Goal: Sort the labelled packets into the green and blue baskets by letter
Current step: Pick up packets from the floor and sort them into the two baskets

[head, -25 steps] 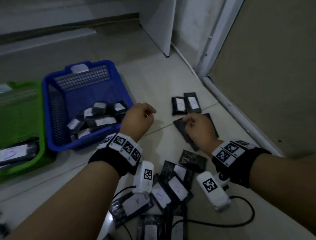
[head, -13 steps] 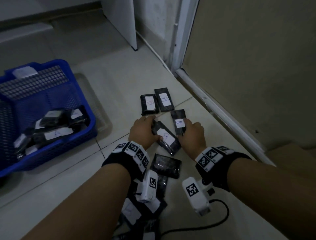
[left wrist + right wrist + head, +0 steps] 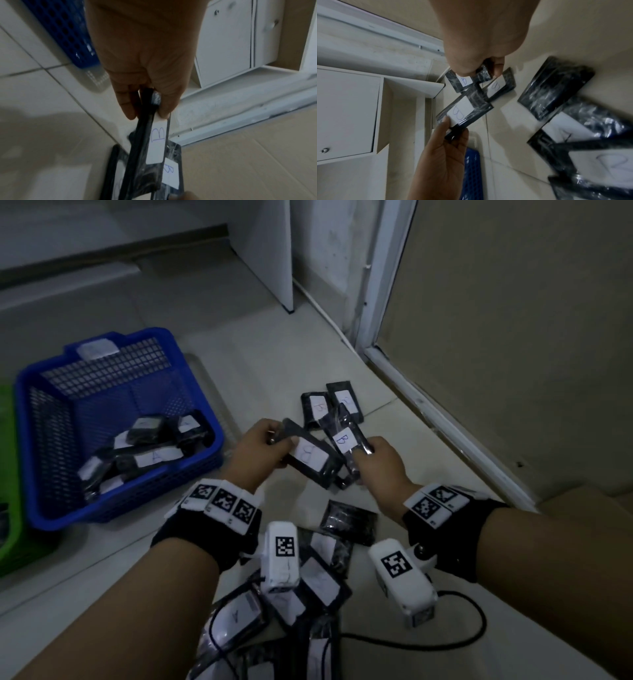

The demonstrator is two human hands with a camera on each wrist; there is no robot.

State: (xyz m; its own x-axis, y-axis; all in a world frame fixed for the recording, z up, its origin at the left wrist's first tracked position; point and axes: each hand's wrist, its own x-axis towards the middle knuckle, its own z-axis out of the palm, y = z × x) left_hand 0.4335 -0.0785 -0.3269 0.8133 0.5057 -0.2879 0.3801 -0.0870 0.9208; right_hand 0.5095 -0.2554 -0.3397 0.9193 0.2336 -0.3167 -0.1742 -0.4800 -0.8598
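Observation:
Two black packets with white B labels are up off the tiled floor. My left hand (image 3: 279,440) pinches the end of one B packet (image 3: 310,457), which the left wrist view shows edge-on (image 3: 157,140) between my thumb and fingers (image 3: 147,112). My right hand (image 3: 363,455) pinches the second B packet (image 3: 344,436), also visible in the right wrist view (image 3: 465,81) under my fingers (image 3: 481,71). The two held packets cross each other. The blue basket (image 3: 137,494) at the left holds several packets. Only a strip of the green basket (image 3: 8,542) shows at the far left edge.
Two more B packets (image 3: 315,409) lie on the floor just beyond my hands. A pile of several packets (image 3: 322,580) and a black cable (image 3: 472,635) lie near my wrists. A white cabinet (image 3: 270,251) and a door frame (image 3: 445,419) bound the floor at the back and right.
Both hands have lifted their B packets off the floor and raised them. The view has swung back left, so more of the blue basket and a strip of green show.

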